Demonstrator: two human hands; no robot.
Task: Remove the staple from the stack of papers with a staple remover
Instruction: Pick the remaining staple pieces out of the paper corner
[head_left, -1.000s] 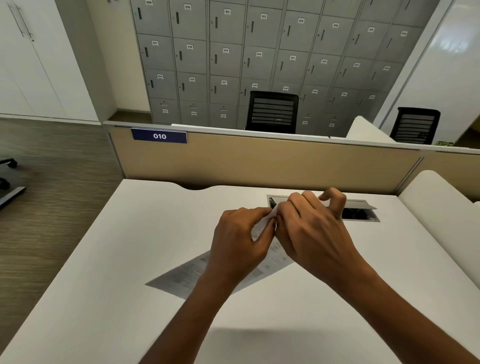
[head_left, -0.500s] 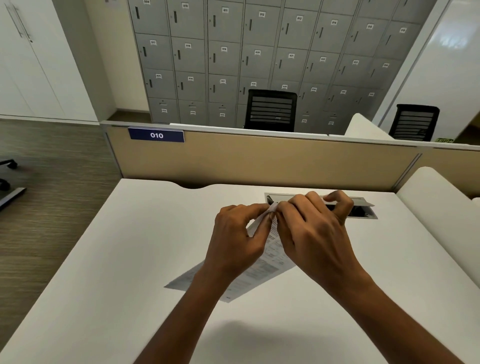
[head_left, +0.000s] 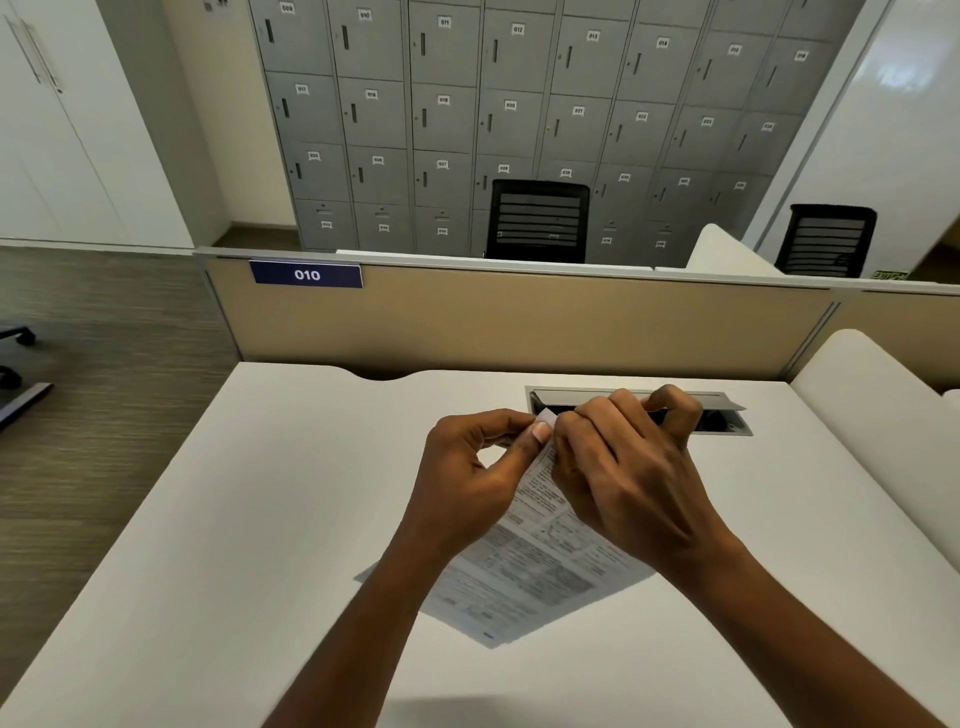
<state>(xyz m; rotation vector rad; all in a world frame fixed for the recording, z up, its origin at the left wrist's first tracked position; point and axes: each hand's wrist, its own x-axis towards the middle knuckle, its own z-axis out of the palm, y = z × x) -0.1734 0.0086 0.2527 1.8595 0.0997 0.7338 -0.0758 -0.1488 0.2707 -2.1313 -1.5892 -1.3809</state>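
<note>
A stack of printed papers (head_left: 524, 571) is lifted off the white desk (head_left: 234, 545) by its far corner, the rest hanging down toward me. My left hand (head_left: 467, 483) pinches that raised corner between thumb and fingers. My right hand (head_left: 623, 467) is curled against the same corner from the right, its fingertips at the paper's edge. I cannot see the staple, and no staple remover shows; whatever my right fingers hold is hidden behind the hand.
An open cable slot (head_left: 727, 415) with a grey flap lies in the desk just behind my hands. A beige partition (head_left: 519, 322) with a blue "010" label (head_left: 306, 274) bounds the desk's far edge. Grey lockers and two black chairs stand beyond.
Both hands have lifted the paper corner higher and slightly away from me, and the sheet has swung from lying flat toward the left to hanging more steeply below my hands.
</note>
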